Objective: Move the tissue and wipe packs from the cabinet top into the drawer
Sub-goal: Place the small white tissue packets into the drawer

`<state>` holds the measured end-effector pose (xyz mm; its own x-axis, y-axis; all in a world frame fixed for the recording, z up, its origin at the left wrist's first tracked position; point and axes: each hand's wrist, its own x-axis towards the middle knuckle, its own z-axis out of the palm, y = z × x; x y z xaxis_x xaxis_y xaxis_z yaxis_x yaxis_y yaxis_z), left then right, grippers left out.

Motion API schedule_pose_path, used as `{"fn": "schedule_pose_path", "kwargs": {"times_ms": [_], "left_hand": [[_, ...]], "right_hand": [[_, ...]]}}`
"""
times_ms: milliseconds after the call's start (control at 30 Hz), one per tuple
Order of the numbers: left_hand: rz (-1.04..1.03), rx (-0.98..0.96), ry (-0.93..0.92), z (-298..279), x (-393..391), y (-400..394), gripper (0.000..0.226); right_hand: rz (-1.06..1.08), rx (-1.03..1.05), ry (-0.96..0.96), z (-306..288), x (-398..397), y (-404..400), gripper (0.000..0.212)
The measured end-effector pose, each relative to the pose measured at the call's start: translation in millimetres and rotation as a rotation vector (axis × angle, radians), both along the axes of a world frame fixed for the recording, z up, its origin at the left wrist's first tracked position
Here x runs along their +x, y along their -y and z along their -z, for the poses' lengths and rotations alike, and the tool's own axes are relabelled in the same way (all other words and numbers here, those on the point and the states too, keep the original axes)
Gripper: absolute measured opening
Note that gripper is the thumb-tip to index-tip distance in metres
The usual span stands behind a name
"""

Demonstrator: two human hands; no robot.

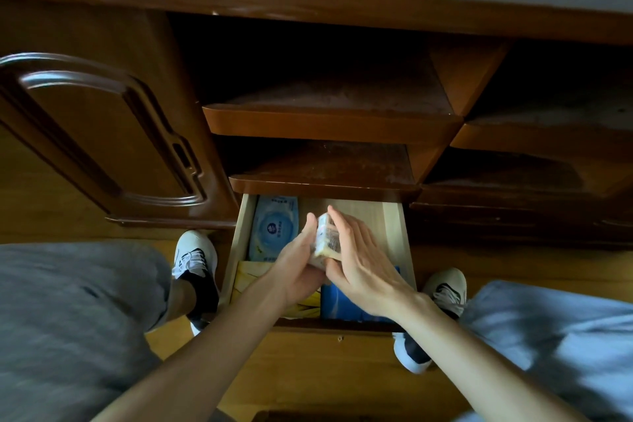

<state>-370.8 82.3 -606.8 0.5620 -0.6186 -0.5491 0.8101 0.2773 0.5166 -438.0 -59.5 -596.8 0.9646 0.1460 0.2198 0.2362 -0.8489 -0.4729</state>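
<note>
Door [102, 134]: closed wooden panel at the far left of the cabinet.
Drawer [394, 226]: pulled open at the bottom, pale wood inside, with a shoe [195, 257] on the floor at each side.
Wipe pack [274, 229]: lies flat in the drawer's back left corner, blue with a round label; its near end is covered by the left hand.
Yellow pack [246, 277]: in the drawer's front left, mostly under the left forearm.
Left hand [298, 260]: curled around the tissue pack's left side and underside.
Tissue pack [325, 240]: small clear-wrapped pack, held tilted above the drawer's middle, between both hands; print unreadable.
Right hand [359, 260]: fingers extended flat against the pack's right side.
Blue pack [342, 301]: in the drawer's front right, partly under the right wrist.
Shelves [329, 120]: two open shelves above the drawer, dusty, backs lost in shadow.
Cabinet top: blurred and cut off at the upper edge.
</note>
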Motion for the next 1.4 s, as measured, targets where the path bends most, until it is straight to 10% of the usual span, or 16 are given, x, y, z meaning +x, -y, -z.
{"fn": "schedule_pose_path", "kwargs": {"times_ms": [533,667,900,1067,1400], "left_hand": [[0.024,0.033,-0.094,31.7,6.6,14.4,0.065],[-0.002,0.474,0.133,58.1,24.8,20.2,0.061],[0.504,1.172,1.085,123.6,43.1,4.7,0.048],[0.850,1.305,1.106,166.5,33.0,-6.9,0.057],[0.838,1.291,1.201,185.1,22.7,-10.1,0.056]], "right_hand": [[-0.028,-0.019,-0.304,32.0,19.4,29.9,0.072],[0.210,-0.001,-0.487,55.1,50.6,69.3,0.074],[0.270,0.040,-0.973,112.3,92.1,116.0,0.079],[0.311,0.009,-0.956,138.8,105.4,107.0,0.061],[0.099,-0.364,-1.216,146.8,138.7,127.6,0.049]]}}
